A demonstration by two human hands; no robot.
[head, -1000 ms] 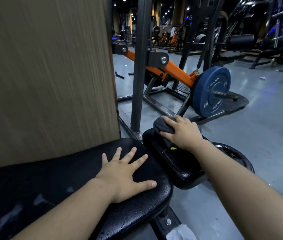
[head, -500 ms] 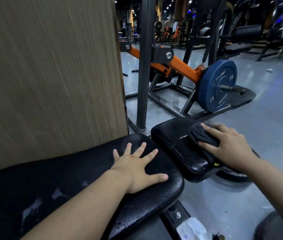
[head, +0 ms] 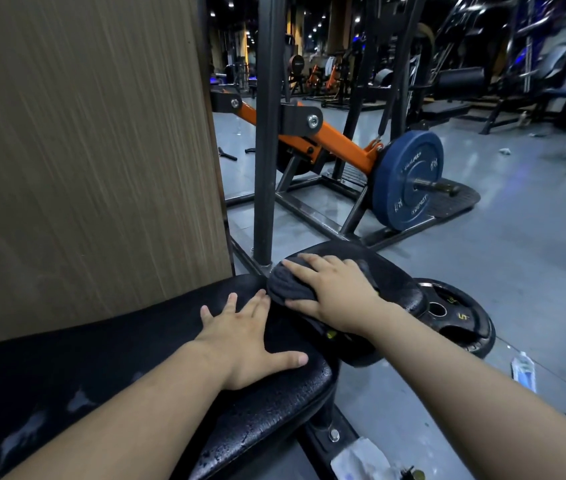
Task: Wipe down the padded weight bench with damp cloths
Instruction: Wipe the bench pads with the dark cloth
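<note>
Right hand (head: 335,294) pressing dark cloth (head: 286,284) on seat pad (head: 394,277), apparently damp

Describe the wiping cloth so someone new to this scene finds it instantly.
Start at the long black bench pad beside the wooden wall panel, then look to the smaller black pad just past its end. The cloth is the dark grey bunched fabric under the right hand; the left hand lies bare.

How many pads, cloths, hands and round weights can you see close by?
Black pads: 2, long pad, small pad
Cloths: 1, dark cloth
Hands: 2, left hand, right hand
Round weights: 2, blue weight, black weight
Total: 7
</note>
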